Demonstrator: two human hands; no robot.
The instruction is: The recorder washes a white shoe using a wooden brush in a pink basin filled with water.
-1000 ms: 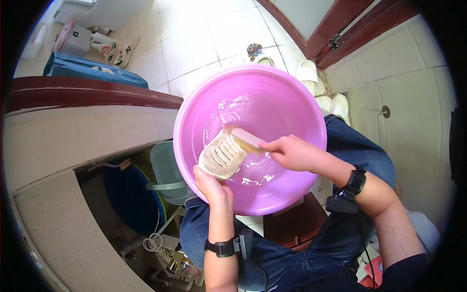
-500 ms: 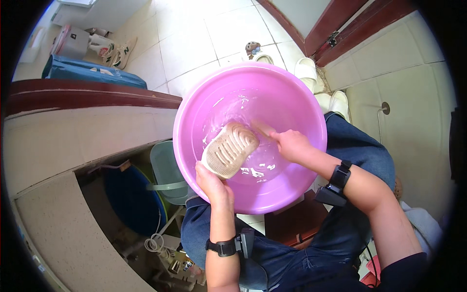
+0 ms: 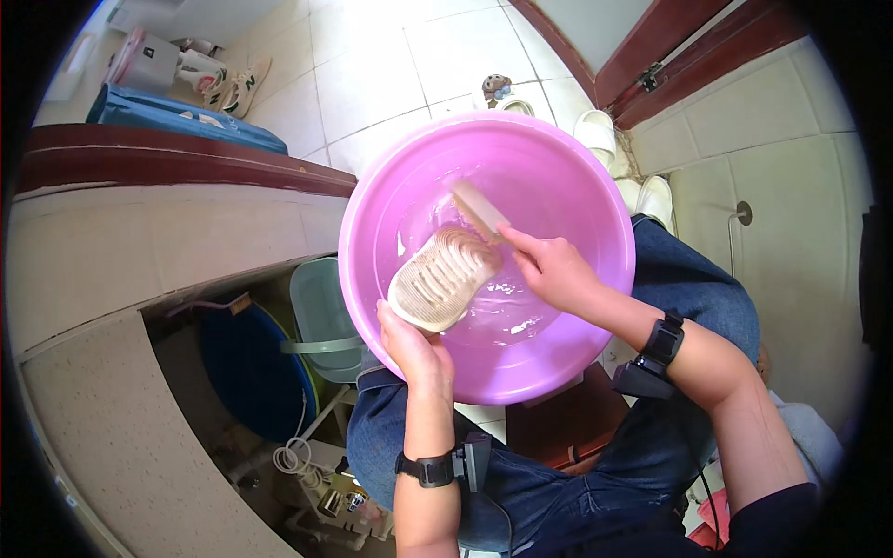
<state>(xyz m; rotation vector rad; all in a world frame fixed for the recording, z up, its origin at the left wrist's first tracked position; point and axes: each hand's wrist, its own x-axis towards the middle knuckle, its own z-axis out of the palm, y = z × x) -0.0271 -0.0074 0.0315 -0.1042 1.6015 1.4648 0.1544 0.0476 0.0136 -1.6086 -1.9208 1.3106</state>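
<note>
A pink-purple basin (image 3: pixel 409 172) holds shallow water and stands between my knees. Over the water a cream slipper (image 3: pixel 437 279) is tilted with its ridged sole facing up. My left hand (image 3: pixel 411 349) is closed around its lower end near the basin's near-left rim. In my right hand (image 3: pixel 558 270) is a scrubbing brush (image 3: pixel 479 209), pale and slightly blurred, gripped by one end. The brush lies across the slipper's far end; whether its bristles touch the sole I cannot tell.
White slippers (image 3: pixel 595 135) and a small brown figure (image 3: pixel 496 87) are on the tiled floor beyond the basin. To the left are a green bucket (image 3: pixel 321 302), a blue round tub (image 3: pixel 251 372) and a blue bag (image 3: pixel 186 121). A dark red door frame (image 3: pixel 186 167) edges the wall.
The brush in my right hand has swung up and away, now over the slipper's far end. My left hand keeps hold of the slipper, nearly in place. The view has shifted slightly.
</note>
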